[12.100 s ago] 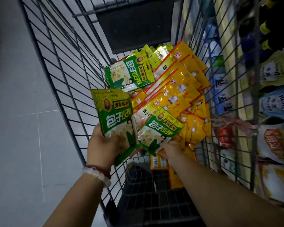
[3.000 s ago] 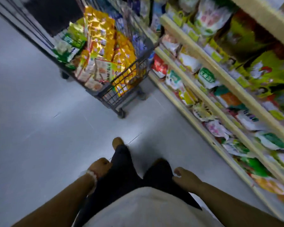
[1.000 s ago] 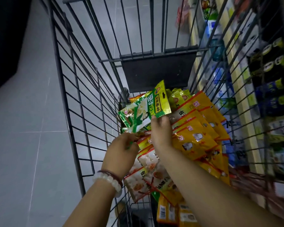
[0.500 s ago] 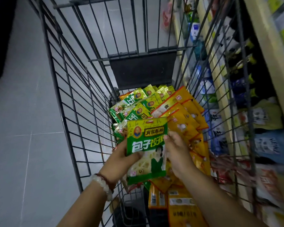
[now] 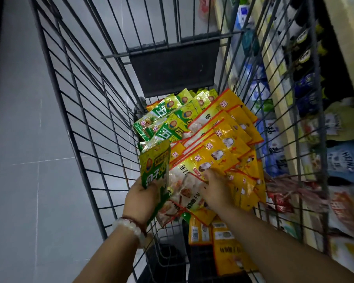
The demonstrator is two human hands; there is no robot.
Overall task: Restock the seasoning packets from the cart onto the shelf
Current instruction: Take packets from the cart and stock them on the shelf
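Since half a second ago, the right hand (image 5: 213, 192) has let go of the green packet (image 5: 155, 170) and dropped onto the yellow packets (image 5: 219, 152), fingers curled over them palm down. The left hand (image 5: 140, 198), forearm reaching in from the near edge of the cart (image 5: 74, 111), alone grips the green packet upright by its lower end. Farther in, more green packets (image 5: 172, 117) lie heaped against the cart's far wall. Beside the cart stands the shelf (image 5: 280, 84).

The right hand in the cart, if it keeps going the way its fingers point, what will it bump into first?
The right hand already lies low on the yellow packets, fingers pointing up the pile. Going straight on, it would likely slide over more of that overlapping stack first; depth is hard to judge.
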